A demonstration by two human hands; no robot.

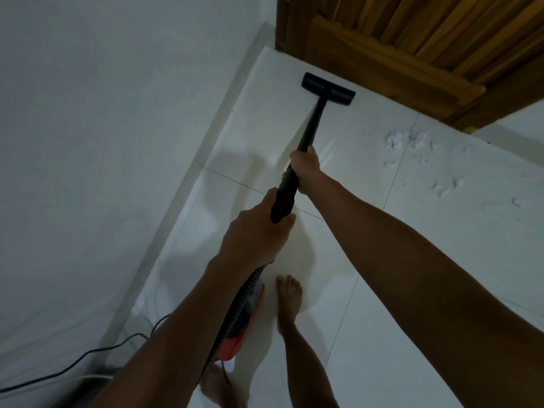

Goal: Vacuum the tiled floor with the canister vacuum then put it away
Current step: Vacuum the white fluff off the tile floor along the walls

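Observation:
A black vacuum wand [309,131] slants from my hands to a flat black floor head [328,88], which rests on the white tiled floor [382,245] near the corner by the door. My right hand [306,169] is shut on the wand's middle. My left hand [259,231] is shut on the wand's thicker lower end. Below it a ribbed black hose [244,301] runs down to the red and grey canister [244,328], which sits on the floor beside my bare feet and is partly hidden by my left forearm.
A white wall [103,142] runs along the left. A wooden slatted door [412,45] stands at the top right. White crumbs and dust [409,142] lie scattered on the tiles to the right of the wand. A black power cord [88,354] trails along the wall base at the bottom left.

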